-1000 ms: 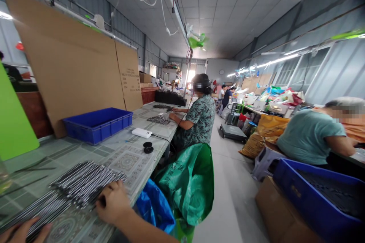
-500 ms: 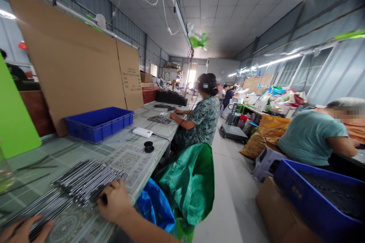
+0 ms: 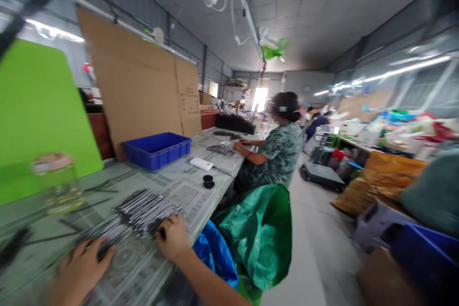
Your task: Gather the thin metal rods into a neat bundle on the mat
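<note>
A flat pile of thin grey metal rods (image 3: 138,213) lies on the patterned tabletop (image 3: 186,193) in front of me. My left hand (image 3: 81,267) rests on the near left end of the pile, fingers curled over the rods. My right hand (image 3: 172,238) sits at the pile's right end, closed in a loose fist against the rod tips. The picture is smeared by head motion.
A glass jar (image 3: 57,184) stands at left before a green board (image 3: 39,114). A blue bin (image 3: 158,149), a white box (image 3: 201,163) and black discs (image 3: 208,181) lie further along. A seated person (image 3: 276,155) works beyond. Green and blue bags (image 3: 251,234) hang at the table edge.
The view has swung left, bringing the jar and green board into sight. Both hands stay on the rod pile and more of my left hand shows.
</note>
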### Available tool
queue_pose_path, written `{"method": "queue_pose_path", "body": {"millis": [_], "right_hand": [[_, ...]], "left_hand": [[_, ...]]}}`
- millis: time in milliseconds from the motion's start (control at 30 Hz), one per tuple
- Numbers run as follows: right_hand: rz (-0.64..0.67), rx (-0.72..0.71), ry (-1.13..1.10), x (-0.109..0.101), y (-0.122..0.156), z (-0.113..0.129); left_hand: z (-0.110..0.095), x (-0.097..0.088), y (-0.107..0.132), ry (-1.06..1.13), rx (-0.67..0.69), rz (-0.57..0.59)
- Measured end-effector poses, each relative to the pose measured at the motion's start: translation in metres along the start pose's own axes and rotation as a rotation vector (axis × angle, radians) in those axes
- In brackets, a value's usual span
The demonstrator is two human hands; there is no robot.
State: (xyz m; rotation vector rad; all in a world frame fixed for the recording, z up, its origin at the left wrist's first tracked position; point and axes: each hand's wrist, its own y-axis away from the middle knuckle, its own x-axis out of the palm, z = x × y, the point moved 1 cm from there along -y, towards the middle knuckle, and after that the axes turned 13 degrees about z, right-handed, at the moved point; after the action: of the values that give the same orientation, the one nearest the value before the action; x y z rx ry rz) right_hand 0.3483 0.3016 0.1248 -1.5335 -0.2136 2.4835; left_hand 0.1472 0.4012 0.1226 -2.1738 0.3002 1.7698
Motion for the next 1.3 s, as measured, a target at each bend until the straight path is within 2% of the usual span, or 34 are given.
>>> {"method": "queue_pose_path", "body": {"millis": [67,167,300,400,667,900,1067,1300], "right_hand": [[-0.035,-0.022,-0.012,-0.003,0.002,0.002],[-0.086,-0.061,-0.03,-0.008,0.005,0.003],[-0.118,-0.096,-0.039,-0.011,0.007,0.001],[-0.111,-0.129,-0.043,-0.01,0.005,-0.003],[-0.094,-0.135,-0.066,-0.008,0.003,-0.005],[-0.062,-0.086,-0.135,-0.012,0.004,-0.001],[-0.015,0.0,-0.187,-0.015,0.006,0.004],[-0.015,0.029,-0.235,-0.014,0.008,0.006]], "left_hand": [[0.003,-0.004,0.006,-0.038,-0.068,0.132],[-0.005,-0.015,0.018,-0.029,-0.155,0.125],[-0.022,-0.028,0.027,0.055,-0.19,0.128],[-0.026,-0.032,0.03,0.09,-0.19,0.125],[-0.026,-0.029,0.03,0.101,-0.197,0.126],[-0.027,-0.031,0.03,0.081,-0.19,0.129],[-0.02,-0.02,0.026,0.016,-0.163,0.102],[-0.012,-0.008,0.018,0.003,-0.173,0.109]]}}
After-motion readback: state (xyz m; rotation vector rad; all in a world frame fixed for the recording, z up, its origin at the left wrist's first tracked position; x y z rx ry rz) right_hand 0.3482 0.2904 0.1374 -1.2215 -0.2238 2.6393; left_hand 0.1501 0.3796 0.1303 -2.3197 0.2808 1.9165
